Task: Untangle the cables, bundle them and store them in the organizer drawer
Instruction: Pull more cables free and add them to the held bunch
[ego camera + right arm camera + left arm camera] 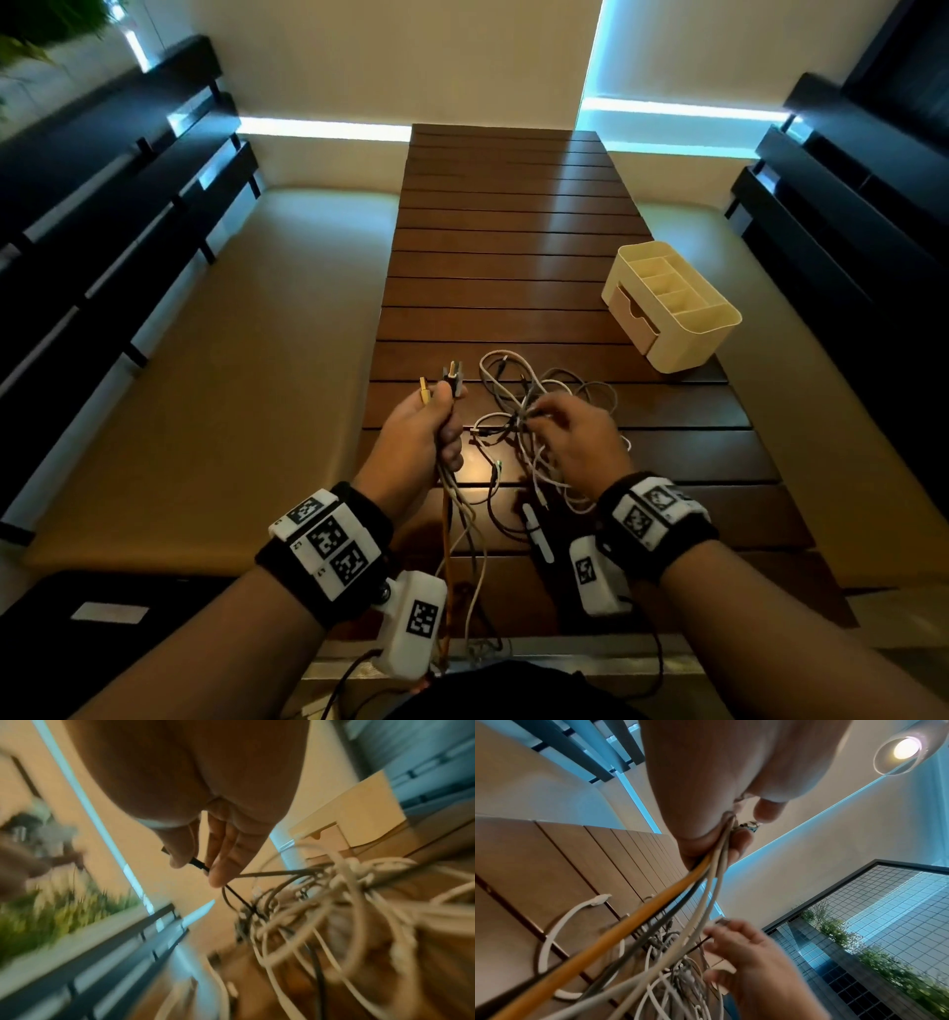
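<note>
Orange, grey and white cable ends (452, 383) were gripped in the curled left hand (421, 437); a thin black cable (199, 864) was pinched by the right hand (580, 437) above the white tangle (534, 411) on the slatted wooden table (508, 246); the cream plastic organizer (672, 308) stood well apart, drawer closed.

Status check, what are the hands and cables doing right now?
Left hand grips several cable ends. Right hand pinches a thin black cable out of the tangle. Organizer drawer shut; nothing blocking.

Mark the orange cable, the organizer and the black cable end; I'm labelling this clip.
orange cable (618, 925), left wrist view, mid-length.
organizer (719, 331), head view, side wall.
black cable end (199, 864), right wrist view, pinched connector.
</note>
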A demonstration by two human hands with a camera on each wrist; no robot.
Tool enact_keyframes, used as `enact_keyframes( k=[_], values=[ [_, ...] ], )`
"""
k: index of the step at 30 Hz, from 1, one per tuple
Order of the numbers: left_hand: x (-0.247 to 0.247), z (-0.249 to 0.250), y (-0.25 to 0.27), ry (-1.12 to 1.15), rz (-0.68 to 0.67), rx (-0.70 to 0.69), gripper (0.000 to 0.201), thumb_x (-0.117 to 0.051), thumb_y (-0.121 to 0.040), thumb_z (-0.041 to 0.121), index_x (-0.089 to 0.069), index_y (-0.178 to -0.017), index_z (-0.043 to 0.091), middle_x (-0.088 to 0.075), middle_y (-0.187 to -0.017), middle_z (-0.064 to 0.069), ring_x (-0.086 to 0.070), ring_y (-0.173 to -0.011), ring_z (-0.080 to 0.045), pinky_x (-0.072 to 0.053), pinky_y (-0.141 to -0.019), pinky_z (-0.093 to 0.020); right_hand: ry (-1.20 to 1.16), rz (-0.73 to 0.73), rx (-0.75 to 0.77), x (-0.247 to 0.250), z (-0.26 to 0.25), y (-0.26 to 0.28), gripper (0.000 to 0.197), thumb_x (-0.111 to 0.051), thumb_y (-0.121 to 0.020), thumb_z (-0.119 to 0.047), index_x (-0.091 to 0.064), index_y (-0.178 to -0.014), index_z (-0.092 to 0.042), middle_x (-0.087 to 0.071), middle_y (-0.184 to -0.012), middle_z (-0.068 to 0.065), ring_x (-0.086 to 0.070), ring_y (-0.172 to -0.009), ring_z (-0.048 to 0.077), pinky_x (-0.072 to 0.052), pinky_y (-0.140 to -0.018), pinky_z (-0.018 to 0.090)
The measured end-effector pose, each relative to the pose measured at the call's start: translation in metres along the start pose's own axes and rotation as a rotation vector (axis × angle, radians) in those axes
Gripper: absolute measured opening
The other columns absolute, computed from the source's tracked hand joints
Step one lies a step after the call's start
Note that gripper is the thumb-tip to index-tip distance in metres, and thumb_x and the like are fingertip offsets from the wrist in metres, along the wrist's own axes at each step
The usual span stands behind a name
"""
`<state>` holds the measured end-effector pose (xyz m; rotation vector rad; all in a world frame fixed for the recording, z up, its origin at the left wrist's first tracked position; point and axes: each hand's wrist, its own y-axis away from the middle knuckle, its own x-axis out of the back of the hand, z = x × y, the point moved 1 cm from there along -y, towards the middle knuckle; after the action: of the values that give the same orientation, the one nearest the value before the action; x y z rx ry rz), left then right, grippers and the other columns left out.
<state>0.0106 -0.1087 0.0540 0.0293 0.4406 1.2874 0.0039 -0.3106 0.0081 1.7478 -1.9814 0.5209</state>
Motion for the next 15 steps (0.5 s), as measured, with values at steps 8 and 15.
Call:
enact_keyframes(
  k=[8, 15],
  values=[
    [-0.023, 0.016, -0.012, -0.103, -0.046, -0.114, 0.023, -0.034, -0.107, 0.025, -0.048, -0.1, 0.009, -0.045, -0.062, 0.004, -0.044, -0.055, -0.012, -0.039, -0.059, -0.029, -0.328, 0.224, 0.126, 0.058, -0.059, -0.005, 0.009, -0.062, -0.093, -0.036, -0.065, -0.099, -0.03, -0.072, -0.091, -0.004, -0.07, -0.085, 0.016, -0.058, -0.073, 0.037],
    [-0.037, 0.015, -0.008, -0.201, -0.065, -0.169, 0.012, -0.038, -0.106, 0.016, -0.048, -0.099, 0.018, -0.051, -0.069, 0.003, -0.052, -0.065, -0.014, -0.049, -0.064, -0.026, -0.275, 0.075, -0.128, 0.04, -0.035, 0.007, 0.008, -0.065, -0.095, -0.017, -0.063, -0.101, -0.02, -0.074, -0.088, 0.004, -0.07, -0.076, 0.018, -0.058, -0.067, 0.03]
  ],
)
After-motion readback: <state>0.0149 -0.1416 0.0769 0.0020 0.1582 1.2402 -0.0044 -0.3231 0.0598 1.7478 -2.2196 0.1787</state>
